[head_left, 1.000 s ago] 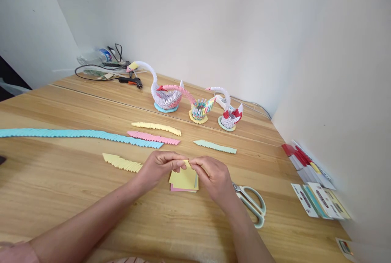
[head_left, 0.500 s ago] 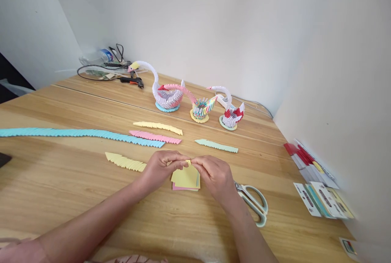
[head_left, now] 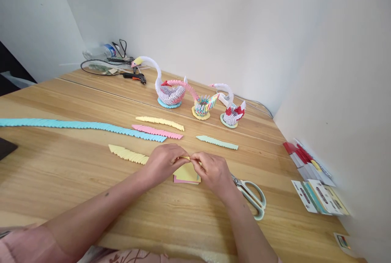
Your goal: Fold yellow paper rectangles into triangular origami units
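Note:
Between the fingertips of both hands is a small folded piece of yellow paper [head_left: 186, 157], mostly covered by the fingers. My left hand [head_left: 165, 161] pinches it from the left and my right hand [head_left: 213, 169] from the right. Just below the fingers lies a small stack of square paper sheets [head_left: 186, 172], yellow on top with pink beneath. A yellow chain of folded paper pieces [head_left: 126, 154] runs partly behind my left hand. Scissors with pale handles [head_left: 252, 196] rest on the table beside my right wrist.
Several folded paper chains lie ahead: blue [head_left: 76, 125], pink [head_left: 159, 132], yellow [head_left: 160, 122] and green [head_left: 216, 142]. Three paper swans stand behind: a large white one [head_left: 171, 94], a pink-necked one [head_left: 203, 106] and a red-and-white one [head_left: 232, 114]. A glue gun [head_left: 134, 76] lies back left; paper packs [head_left: 319, 197] sit right.
Both hands stay together at the yellow paper, with the fingers shifted slightly and covering more of it. The whole view has tilted a little.

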`<state>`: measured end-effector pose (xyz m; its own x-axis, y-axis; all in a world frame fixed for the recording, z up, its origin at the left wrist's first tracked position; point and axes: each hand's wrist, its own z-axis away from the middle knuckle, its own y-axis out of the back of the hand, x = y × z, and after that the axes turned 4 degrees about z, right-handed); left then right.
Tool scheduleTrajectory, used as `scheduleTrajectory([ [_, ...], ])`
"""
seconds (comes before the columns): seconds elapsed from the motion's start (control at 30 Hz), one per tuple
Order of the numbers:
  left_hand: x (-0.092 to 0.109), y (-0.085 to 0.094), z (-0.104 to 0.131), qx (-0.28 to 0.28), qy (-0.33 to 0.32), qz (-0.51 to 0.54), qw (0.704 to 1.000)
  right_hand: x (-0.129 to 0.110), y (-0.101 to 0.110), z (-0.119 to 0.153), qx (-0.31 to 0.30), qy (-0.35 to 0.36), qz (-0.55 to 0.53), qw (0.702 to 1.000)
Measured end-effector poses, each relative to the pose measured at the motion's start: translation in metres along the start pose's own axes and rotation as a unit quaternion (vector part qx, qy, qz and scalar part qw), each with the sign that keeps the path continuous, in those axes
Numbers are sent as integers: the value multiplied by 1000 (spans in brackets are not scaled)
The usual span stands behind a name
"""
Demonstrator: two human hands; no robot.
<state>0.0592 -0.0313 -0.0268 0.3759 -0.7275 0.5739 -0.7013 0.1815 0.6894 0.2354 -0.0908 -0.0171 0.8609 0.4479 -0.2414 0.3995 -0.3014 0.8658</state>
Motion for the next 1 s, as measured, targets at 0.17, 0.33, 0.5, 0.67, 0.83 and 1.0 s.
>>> scheduleTrajectory([
  [0.17,-1,-2,1,0,-67,-63,996,0,3,0,-37,30,26,999],
  [0.33,-3,-3,0,8,-124,-57,991,-2,8,-1,-73,27,49,996],
  [0.5,-5,-3,2,35,-131,-51,989,-4,9,-1,-69,37,47,996],
  [0.67,-3,-2,0,33,-150,-50,987,-6,12,-3,-64,40,31,997],
  [0.83,-1,10,-3,15,-130,-37,991,1,15,-4,-69,-16,-19,997],
  [1.0,1,21,-6,-50,-44,-69,995,7,12,-3,-57,-56,-98,992],
])
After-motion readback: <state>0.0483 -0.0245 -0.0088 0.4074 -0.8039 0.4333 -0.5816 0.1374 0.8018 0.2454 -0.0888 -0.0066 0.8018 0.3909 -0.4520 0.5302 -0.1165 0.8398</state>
